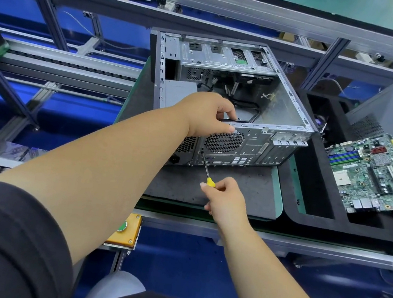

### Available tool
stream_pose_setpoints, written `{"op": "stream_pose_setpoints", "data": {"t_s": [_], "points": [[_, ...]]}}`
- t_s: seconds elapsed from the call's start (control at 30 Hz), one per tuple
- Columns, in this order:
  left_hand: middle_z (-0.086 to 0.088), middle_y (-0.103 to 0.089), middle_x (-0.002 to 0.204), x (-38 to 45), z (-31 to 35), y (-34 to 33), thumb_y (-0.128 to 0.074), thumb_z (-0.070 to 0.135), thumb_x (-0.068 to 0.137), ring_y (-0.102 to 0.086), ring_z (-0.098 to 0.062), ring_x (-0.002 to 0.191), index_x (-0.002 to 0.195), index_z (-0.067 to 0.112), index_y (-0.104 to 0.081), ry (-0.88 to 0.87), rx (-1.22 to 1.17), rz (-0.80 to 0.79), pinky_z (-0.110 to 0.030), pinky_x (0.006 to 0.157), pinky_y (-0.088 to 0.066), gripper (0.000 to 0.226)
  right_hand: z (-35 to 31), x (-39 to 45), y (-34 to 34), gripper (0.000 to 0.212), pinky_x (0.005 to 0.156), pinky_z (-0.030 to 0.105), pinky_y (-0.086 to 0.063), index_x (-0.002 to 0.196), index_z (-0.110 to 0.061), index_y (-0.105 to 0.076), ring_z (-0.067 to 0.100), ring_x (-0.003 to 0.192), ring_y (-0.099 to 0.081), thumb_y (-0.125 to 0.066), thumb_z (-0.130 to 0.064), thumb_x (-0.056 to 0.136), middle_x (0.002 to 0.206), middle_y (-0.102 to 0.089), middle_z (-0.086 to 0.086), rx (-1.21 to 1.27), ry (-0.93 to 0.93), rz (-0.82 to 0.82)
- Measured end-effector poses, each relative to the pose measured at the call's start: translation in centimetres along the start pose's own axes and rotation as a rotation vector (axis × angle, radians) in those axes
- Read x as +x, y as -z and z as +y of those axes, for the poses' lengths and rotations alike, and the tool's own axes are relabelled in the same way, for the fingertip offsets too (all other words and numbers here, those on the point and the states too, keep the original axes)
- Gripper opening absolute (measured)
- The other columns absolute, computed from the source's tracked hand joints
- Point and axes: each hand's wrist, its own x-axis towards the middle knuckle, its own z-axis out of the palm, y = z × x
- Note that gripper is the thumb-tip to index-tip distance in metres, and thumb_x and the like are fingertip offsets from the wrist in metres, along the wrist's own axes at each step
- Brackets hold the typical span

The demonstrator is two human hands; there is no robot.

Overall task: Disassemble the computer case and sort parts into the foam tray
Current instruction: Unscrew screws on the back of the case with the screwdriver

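Here the case rim is being gripped by the left hand; a screwdriver is being pinched by the right hand against its near panel.

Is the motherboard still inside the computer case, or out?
Out. The motherboard lies in the foam tray, right of the computer case.

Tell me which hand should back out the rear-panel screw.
Right hand: it already holds the screwdriver, tip at the computer case rear panel. Left hand grips the case's top edge.
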Motion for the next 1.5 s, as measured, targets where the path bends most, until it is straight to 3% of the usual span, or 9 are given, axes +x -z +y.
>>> {"op": "stream_pose_setpoints", "data": {"t_s": [0.1, 0.17, 0.27, 0.37, 0.57, 0.73, 0.9, 1.1, 1.5], "points": [[0.008, -0.063, 0.107, 0.0, 0.0, 0.0, -0.066, 0.050, 0.084, -0.058, -0.013, 0.098, 0.107, 0.040, -0.066, 0.002, -0.008, -0.002, -0.031, 0.088, -0.048, 0.025, -0.6, 0.0, 0.0, 0.030, 0.057, 0.027, -0.042, 0.088, -0.018, -0.049, 0.016, 0.068, -0.061, -0.067, -0.043, 0.090, 0.077, -0.059, -0.001, -0.106, -0.001, -0.003], [0.008, -0.064, 0.107, -0.1, 0.0, 0.1, -0.066, 0.050, 0.084, -0.059, -0.013, 0.097, 0.107, 0.040, -0.067, 0.002, -0.012, -0.003, -0.032, 0.088, -0.049, 0.025, -1.0, -0.1, -0.1, 0.035, 0.058, 0.027, -0.044, 0.095, -0.012, -0.059, 0.014, 0.063, -0.058, -0.059, -0.047, 0.095, 0.078, -0.062, 0.001, 0.149, -0.177, -0.134], [0.007, -0.064, 0.109, -0.1, 0.1, 0.1, -0.065, 0.050, 0.085, -0.059, -0.014, 0.099, 0.109, 0.038, -0.067, 0.000, -0.007, -0.004, -0.034, 0.090, -0.049, 0.027, -1.1, -0.2, 0.1, 0.043, 0.053, 0.023, -0.048, 0.094, -0.002, -0.071, 0.011, 0.054, -0.055, -0.046, -0.035, 0.104, 0.077, -0.068, 0.007, 0.462, -0.335, -0.262], [0.007, -0.064, 0.110, -0.1, 0.1, 0.1, -0.066, 0.050, 0.085, -0.059, -0.014, 0.100, 0.110, 0.037, -0.067, 0.004, -0.010, -0.004, -0.036, 0.091, -0.049, 0.029, -0.7, 0.0, 0.2, 0.043, 0.052, 0.024, -0.048, 0.083, -0.005, -0.073, 0.012, 0.051, -0.055, -0.048, -0.033, 0.104, 0.075, -0.067, 0.007, 0.449, -0.312, -0.258], [0.006, -0.063, 0.108, -0.1, 0.0, 0.1, -0.066, 0.049, 0.085, -0.058, -0.014, 0.099, 0.111, 0.036, -0.068, 0.001, -0.011, -0.006, -0.035, 0.092, -0.049, 0.029, -0.6, 0.4, 0.0, 0.026, 0.047, 0.024, -0.050, 0.090, -0.007, -0.067, 0.012, 0.049, -0.059, -0.064, -0.032, 0.096, 0.076, -0.063, 0.006, 0.444, -0.329, -0.216], [0.006, -0.063, 0.110, 0.0, 0.0, 0.0, -0.066, 0.049, 0.085, -0.058, -0.014, 0.101, 0.111, 0.037, -0.067, 0.001, -0.012, -0.008, -0.035, 0.092, -0.049, 0.029, 0.2, 0.7, -0.2, 0.027, 0.059, 0.032, -0.045, 0.095, -0.012, -0.059, 0.013, 0.056, -0.055, -0.069, -0.036, 0.091, 0.055, -0.060, -0.004, 0.254, -0.175, -0.166], [0.007, -0.062, 0.110, 0.0, -0.1, 0.0, -0.065, 0.050, 0.085, -0.058, -0.014, 0.101, 0.110, 0.038, -0.066, -0.002, -0.004, -0.015, -0.035, 0.091, -0.049, 0.028, -0.2, 0.6, -0.2, 0.029, 0.061, 0.033, -0.044, 0.098, -0.014, -0.059, 0.017, 0.063, -0.052, -0.069, -0.040, 0.090, 0.071, -0.059, 0.003, 0.160, -0.143, -0.155], [0.006, -0.063, 0.108, 0.1, -0.1, 0.0, -0.065, 0.050, 0.085, -0.058, -0.014, 0.098, 0.113, 0.036, -0.067, -0.010, 0.002, -0.012, -0.034, 0.090, -0.049, 0.031, -0.5, 0.1, 0.0, 0.038, 0.052, 0.024, -0.045, 0.087, -0.004, -0.069, 0.011, 0.051, -0.053, -0.046, -0.030, 0.104, 0.080, -0.063, 0.008, 0.494, -0.303, -0.309], [0.006, -0.063, 0.107, 0.1, 0.0, 0.0, -0.065, 0.050, 0.086, -0.058, -0.014, 0.096, 0.112, 0.037, -0.067, -0.007, 0.001, -0.014, -0.032, 0.088, -0.049, 0.030, 0.1, 0.3, 0.1, 0.019, 0.053, 0.028, -0.041, 0.092, -0.011, -0.056, 0.012, 0.054, -0.048, -0.066, -0.027, 0.093, 0.073, -0.057, 0.004, 0.272, -0.151, -0.212]]}}
